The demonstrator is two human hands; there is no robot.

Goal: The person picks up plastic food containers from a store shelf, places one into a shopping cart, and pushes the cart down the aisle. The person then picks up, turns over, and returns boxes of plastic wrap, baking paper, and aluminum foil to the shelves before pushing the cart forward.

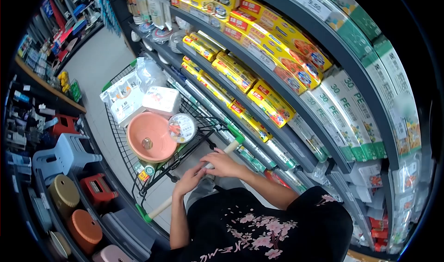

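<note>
My left hand and my right hand are close together near the middle of the pale handle of a shopping cart, fingers closed over it. The black wire cart extends ahead of me. In it are a pink plastic basin with a small round label, a white box, a round clear-lidded tub and a white printed package. A clear plastic-wrapped item lies at the cart's far end. The undersides of my fingers are hidden.
On the right, tall shelves hold yellow boxes, yellow rolls and green-white cartons. To the left, low shelves carry a light blue plastic stool, a red stool and round stools. A tiled aisle floor runs ahead.
</note>
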